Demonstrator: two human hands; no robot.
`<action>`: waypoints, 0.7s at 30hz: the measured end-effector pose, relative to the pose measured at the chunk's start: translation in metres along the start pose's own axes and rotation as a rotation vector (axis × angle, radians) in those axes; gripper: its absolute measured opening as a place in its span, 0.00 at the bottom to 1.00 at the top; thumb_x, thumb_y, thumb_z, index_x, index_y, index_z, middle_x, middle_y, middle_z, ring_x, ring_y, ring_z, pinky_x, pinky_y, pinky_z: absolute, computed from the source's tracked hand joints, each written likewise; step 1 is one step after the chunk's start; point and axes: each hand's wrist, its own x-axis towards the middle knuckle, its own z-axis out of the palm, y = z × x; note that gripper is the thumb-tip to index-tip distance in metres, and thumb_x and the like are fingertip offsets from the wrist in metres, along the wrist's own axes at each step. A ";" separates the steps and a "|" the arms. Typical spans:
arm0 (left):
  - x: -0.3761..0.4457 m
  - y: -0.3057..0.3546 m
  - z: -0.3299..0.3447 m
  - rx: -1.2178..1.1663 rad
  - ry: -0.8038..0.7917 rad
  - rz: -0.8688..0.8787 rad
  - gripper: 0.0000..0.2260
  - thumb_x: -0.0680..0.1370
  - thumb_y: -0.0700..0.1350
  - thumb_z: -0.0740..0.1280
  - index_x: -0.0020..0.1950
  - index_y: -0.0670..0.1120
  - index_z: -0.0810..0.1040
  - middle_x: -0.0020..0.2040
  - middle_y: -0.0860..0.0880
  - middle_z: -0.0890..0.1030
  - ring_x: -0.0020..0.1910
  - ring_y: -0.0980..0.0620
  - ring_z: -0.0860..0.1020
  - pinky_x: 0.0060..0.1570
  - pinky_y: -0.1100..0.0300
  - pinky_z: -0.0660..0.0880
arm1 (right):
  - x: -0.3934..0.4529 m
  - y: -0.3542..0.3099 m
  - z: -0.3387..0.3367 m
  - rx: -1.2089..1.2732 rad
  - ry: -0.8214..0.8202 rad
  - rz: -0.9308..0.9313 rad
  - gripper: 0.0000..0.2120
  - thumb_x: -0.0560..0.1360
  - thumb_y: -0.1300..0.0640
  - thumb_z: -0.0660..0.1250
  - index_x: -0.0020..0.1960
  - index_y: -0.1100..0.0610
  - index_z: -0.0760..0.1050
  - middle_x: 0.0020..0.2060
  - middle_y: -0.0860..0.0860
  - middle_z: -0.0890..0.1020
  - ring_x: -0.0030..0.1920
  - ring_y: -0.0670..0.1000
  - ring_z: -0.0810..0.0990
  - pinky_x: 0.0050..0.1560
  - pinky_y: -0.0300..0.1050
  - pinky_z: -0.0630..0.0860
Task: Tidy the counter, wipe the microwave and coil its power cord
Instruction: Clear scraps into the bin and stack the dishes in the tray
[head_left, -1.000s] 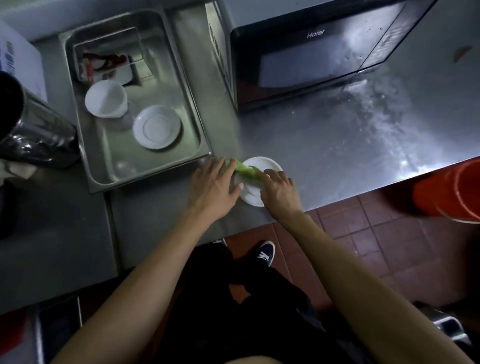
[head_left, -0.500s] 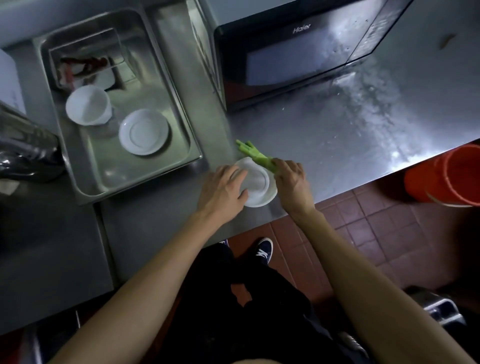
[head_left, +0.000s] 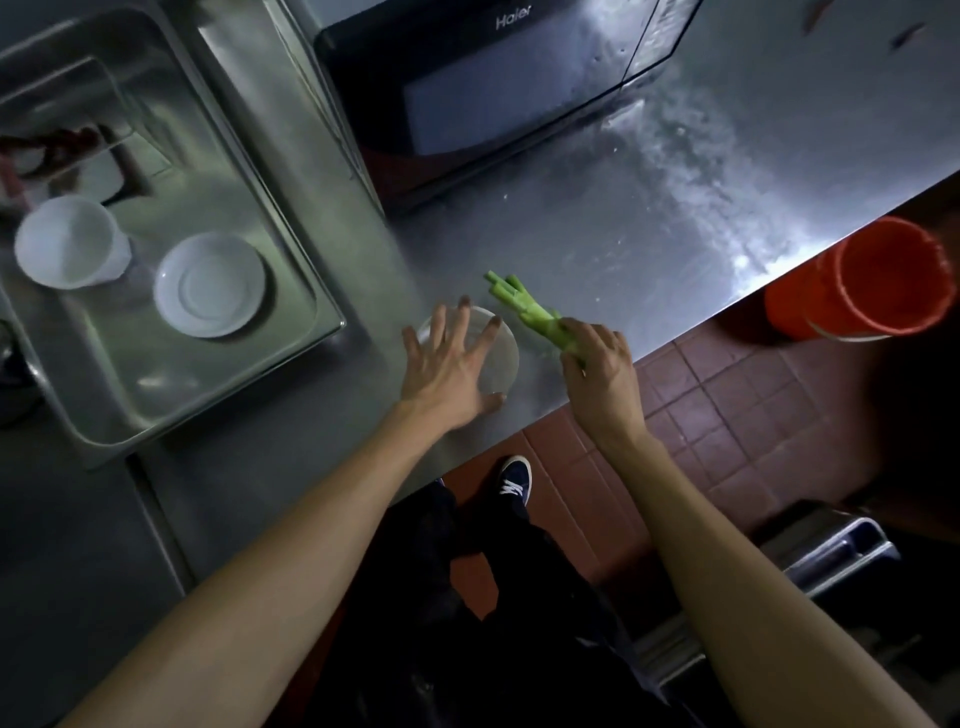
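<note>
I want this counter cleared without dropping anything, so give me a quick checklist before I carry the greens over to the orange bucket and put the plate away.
1. Right hand grip on the green vegetable stalks: ok, fingers curled round the base.
2. Stalks clear of the small white plate: ok, lifted off to its right.
3. Left hand steadying the plate: ok, fingers spread over it, not gripping.
4. Orange bucket open to receive: ok, no lid; contents cannot tell.
5. Room in the steel tray: ok, bare floor near its front.
6. Counter dry: not ok, wet streaks by the microwave.
</note>
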 end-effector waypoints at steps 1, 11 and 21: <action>0.001 0.001 -0.001 -0.004 -0.006 -0.002 0.47 0.71 0.70 0.67 0.81 0.57 0.46 0.81 0.45 0.42 0.79 0.37 0.44 0.70 0.28 0.54 | -0.001 0.001 -0.001 0.006 0.005 0.006 0.21 0.72 0.71 0.65 0.64 0.60 0.78 0.54 0.59 0.82 0.50 0.60 0.76 0.49 0.51 0.73; -0.004 0.015 -0.007 -0.014 -0.007 -0.041 0.48 0.66 0.71 0.70 0.79 0.59 0.52 0.79 0.43 0.51 0.78 0.37 0.50 0.68 0.33 0.60 | -0.005 0.000 -0.007 0.035 0.010 0.011 0.21 0.72 0.71 0.65 0.64 0.60 0.78 0.54 0.58 0.82 0.51 0.59 0.75 0.50 0.51 0.73; -0.041 0.006 -0.032 -0.069 0.088 -0.122 0.47 0.62 0.72 0.68 0.77 0.62 0.53 0.80 0.48 0.49 0.78 0.39 0.49 0.69 0.33 0.60 | 0.011 -0.019 -0.014 0.101 0.008 -0.063 0.19 0.74 0.69 0.65 0.63 0.59 0.78 0.52 0.58 0.82 0.49 0.59 0.77 0.46 0.51 0.75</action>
